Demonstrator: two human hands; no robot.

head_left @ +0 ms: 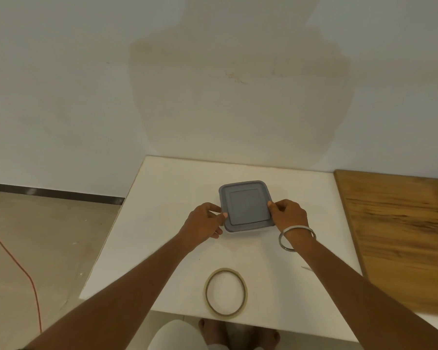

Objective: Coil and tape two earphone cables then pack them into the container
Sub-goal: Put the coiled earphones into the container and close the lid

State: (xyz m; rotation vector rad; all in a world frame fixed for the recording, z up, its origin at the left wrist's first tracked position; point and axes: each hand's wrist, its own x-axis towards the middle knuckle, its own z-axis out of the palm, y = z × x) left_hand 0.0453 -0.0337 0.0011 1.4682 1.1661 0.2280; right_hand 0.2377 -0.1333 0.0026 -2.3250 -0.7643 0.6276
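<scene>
Container: the square grey plastic container (pixel 246 206), lid on, is sitting mid-way across the white surface (pixel 162 198).
Left hand (pixel 204 221): is gripping its left edge, thumb on the lid.
Right hand (pixel 287 214): is gripping its right edge.
Tape: a thin clear tape roll (pixel 225 293) is lying flat near the surface's front edge.

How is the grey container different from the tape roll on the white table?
The grey container is square with rounded corners and closed by a lid; the tape roll is a thin open ring, the table showing through it. The container is held at its sides by the left hand and right hand; the roll lies untouched, nearer the person. Both rest on the white table.
</scene>
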